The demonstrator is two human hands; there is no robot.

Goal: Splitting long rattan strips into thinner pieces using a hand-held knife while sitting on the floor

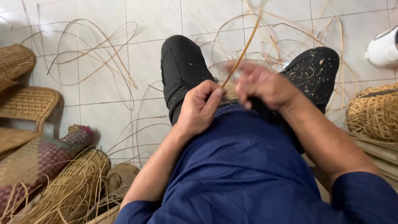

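Observation:
I sit with both knees raised in black trousers, wearing a blue shirt. My left hand (200, 108) is closed in my lap, pinching the lower end of a thin cane strip (244, 47) that rises up and to the right. My right hand (259, 85) is blurred with motion just right of the strip, fingers curled near it; whether it grips the strip is unclear. Shavings speckle my right knee (315, 68).
Loose cane strips (95, 54) curl over the white tiled floor. Woven baskets and trays (25, 103) stack at the left, with a chequered woven mat (45, 159) and a straw bundle (76, 186) below. A woven basket (373, 112) and a white object (383, 47) sit at right.

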